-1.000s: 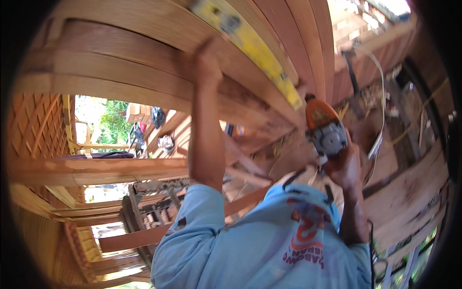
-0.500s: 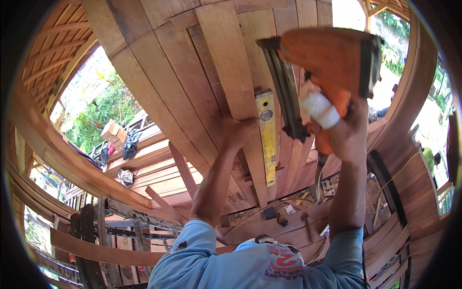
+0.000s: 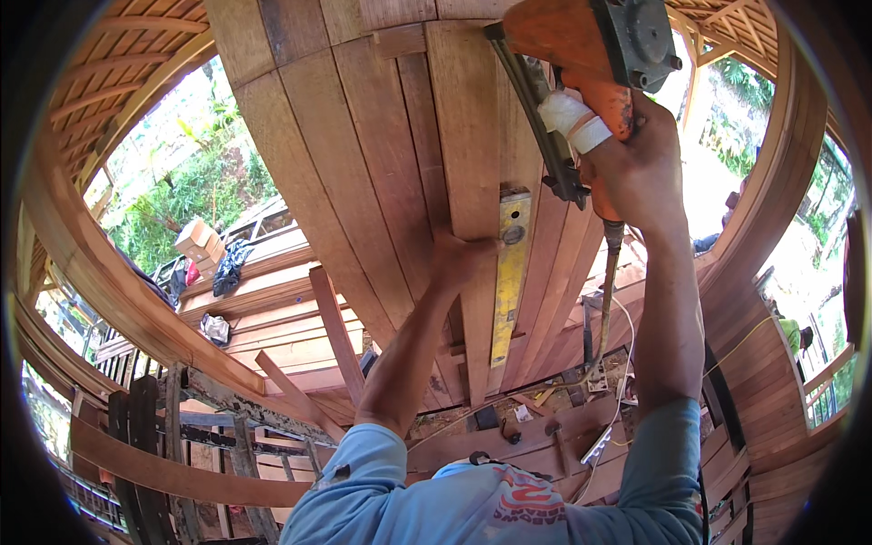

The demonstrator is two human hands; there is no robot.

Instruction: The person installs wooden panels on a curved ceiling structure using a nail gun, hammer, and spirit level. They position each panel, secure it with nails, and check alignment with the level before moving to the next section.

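Observation:
My right hand (image 3: 640, 168) is wrapped around the grip of an orange and black nail gun (image 3: 568, 41), lifted in front of the planked surface. White wrapping (image 3: 574, 123) covers a digit of that hand. A hose (image 3: 607, 300) hangs from the base of the grip. My left hand (image 3: 457, 261) grips a long wooden plank (image 3: 465, 136), its thumb across the face; its other fingers are partly hidden and blurred. The thumb tip reaches close to a yellow spirit level (image 3: 509, 291), which lies lengthwise along the plank's right side.
Curved wooden beams (image 3: 118, 272) frame both sides. At left are stacked boards (image 3: 263, 300), cardboard boxes (image 3: 200, 243) and a black plastic bag (image 3: 232, 266). Below the planks lie a hammer (image 3: 561, 450), a white cable (image 3: 627, 363) and scraps. Another person (image 3: 795, 334) shows at far right.
The nail gun in my right hand has moved up and slightly left, and its top now passes out of the picture. My left hand stays on the plank. The whole view has shifted a little.

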